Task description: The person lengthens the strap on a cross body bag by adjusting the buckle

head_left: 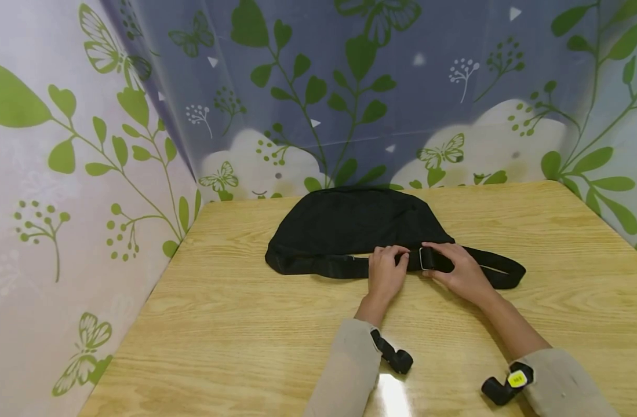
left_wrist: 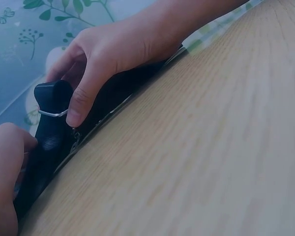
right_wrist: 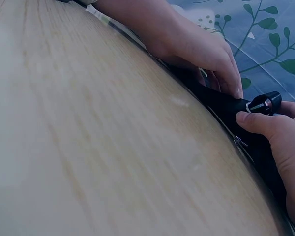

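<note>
A black waist bag (head_left: 357, 223) lies flat on the wooden table, its black strap (head_left: 344, 267) running along the near side. My left hand (head_left: 386, 272) grips the strap left of a metal slide buckle (head_left: 422, 259). On the other side, my right hand (head_left: 461, 272) pinches the strap at the buckle between thumb and fingers. In the left wrist view a raised loop of strap (left_wrist: 54, 93) stands up through the buckle (left_wrist: 53, 113). The same loop shows beside the right thumb in the right wrist view. Right of the right hand, the strap folds back in a loop.
The wooden table (head_left: 219, 336) backs onto a patterned cloth wall (head_left: 308, 75) with leaves and butterflies, and another such wall (head_left: 62, 191) stands at the left. Black bands (head_left: 396, 356) hang from the cuffs of both beige sleeves (head_left: 346, 362).
</note>
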The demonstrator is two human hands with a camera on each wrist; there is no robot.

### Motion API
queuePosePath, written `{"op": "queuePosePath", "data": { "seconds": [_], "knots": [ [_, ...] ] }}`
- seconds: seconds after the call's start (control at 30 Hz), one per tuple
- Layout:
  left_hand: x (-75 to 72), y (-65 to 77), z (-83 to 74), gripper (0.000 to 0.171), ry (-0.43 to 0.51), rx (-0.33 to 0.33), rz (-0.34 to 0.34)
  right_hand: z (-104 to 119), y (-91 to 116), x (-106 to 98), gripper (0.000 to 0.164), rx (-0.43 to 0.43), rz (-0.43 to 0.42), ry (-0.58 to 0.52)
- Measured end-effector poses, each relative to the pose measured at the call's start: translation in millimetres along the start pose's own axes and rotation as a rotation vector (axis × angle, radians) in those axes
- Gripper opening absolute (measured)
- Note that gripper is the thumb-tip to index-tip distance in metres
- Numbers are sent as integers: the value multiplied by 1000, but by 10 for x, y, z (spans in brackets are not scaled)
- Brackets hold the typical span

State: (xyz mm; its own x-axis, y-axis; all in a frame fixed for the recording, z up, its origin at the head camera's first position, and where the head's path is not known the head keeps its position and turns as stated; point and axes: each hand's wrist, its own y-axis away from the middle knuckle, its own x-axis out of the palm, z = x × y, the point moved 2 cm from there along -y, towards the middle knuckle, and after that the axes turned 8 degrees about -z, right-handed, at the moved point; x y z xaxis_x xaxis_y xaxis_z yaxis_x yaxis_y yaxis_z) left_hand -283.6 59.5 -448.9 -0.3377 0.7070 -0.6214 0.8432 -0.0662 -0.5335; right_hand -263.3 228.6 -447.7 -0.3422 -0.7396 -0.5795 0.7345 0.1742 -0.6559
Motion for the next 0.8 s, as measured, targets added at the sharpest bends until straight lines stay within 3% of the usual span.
{"op": "queuePosePath", "data": {
  "seconds": [0.2, 0.5, 0.8],
  "knots": [
    [8, -4, 3, 10, 43, -4, 1, 2, 3, 1, 59, -10, 1, -5],
    [39, -6, -9, 13, 138, -7, 90, -20, 19, 19, 58, -19, 30, -25],
    [21, -3, 3, 13, 59, -22, 28, -7, 11, 17, 59, -13, 4, -7]
  ]
}}
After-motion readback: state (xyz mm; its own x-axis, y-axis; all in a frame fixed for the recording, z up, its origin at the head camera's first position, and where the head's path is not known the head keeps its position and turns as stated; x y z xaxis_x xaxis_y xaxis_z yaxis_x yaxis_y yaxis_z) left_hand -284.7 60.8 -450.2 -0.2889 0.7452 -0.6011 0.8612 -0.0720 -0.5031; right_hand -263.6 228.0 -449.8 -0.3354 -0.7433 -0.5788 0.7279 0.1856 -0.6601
